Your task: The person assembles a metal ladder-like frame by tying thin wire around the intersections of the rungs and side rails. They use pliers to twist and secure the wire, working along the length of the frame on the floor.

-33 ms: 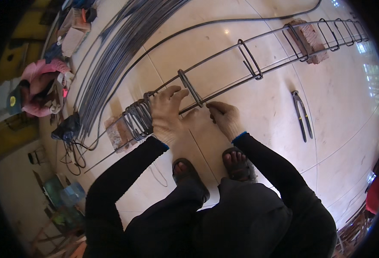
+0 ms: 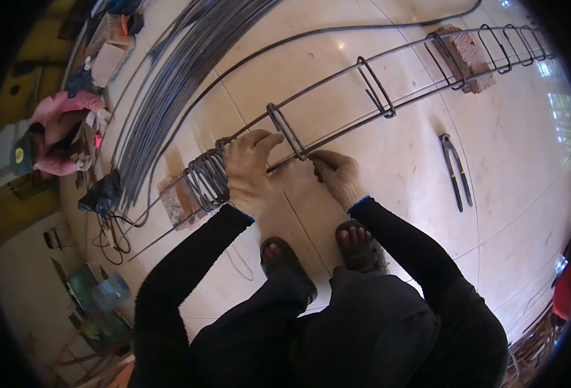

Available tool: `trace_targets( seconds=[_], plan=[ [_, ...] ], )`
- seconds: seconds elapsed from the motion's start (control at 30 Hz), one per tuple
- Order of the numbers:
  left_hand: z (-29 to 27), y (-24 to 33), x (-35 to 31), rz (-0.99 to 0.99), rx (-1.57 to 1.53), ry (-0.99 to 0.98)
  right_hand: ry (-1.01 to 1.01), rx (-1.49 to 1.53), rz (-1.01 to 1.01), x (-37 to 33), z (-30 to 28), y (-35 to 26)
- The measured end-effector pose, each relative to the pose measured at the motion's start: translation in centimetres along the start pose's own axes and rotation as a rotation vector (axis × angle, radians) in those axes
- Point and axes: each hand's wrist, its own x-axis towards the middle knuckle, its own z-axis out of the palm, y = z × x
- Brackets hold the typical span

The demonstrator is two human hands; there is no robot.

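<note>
A long, narrow rebar cage (image 2: 327, 79) of thin bars runs from the lower left to the upper right. My left hand (image 2: 250, 169), in a pale glove, is bent over its bars beside a bunch of close-packed stirrups (image 2: 206, 180). To its right a single stirrup (image 2: 287, 131) stands around the bars. At this stirrup's near corner my right hand (image 2: 337, 176), also gloved, is closed in a pinch. Whatever lies between those fingertips is too small to make out. Farther right, another stirrup (image 2: 377, 87) leans on the bars.
Bricks (image 2: 464, 60) prop up the cage, one (image 2: 178, 202) at its left end. Black-handled pincers (image 2: 455, 173) lie on the tiled floor at right. A bundle of rods (image 2: 175, 97) stretches along the far left. Beyond it crouches a person in pink (image 2: 65, 132).
Both hands keep their places, with only a slight shift of the fingers at the stirrup. The cage has barely moved.
</note>
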Motion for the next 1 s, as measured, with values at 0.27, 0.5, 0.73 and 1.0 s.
trace_targets(
  seconds=[0.27,0.5,0.73,1.0],
  plan=[
    [1.2,1.4,3.1,0.040,0.095,0.093,0.009,0.193,-0.039,0.6,0.9,-1.4],
    [2.7,1.0,3.2,-0.017,-0.100,0.055,0.084,0.158,-0.024,0.5,1.4,-2.6],
    [5.1,1.5,0.5,-0.233,-0.252,0.162,0.214,-0.249,-0.285,-1.0,1.5,-3.2],
    [5.3,2.1,-1.2,-0.270,-0.451,0.141,0.137,-0.268,-0.258,0.2,1.6,-2.6]
  ],
)
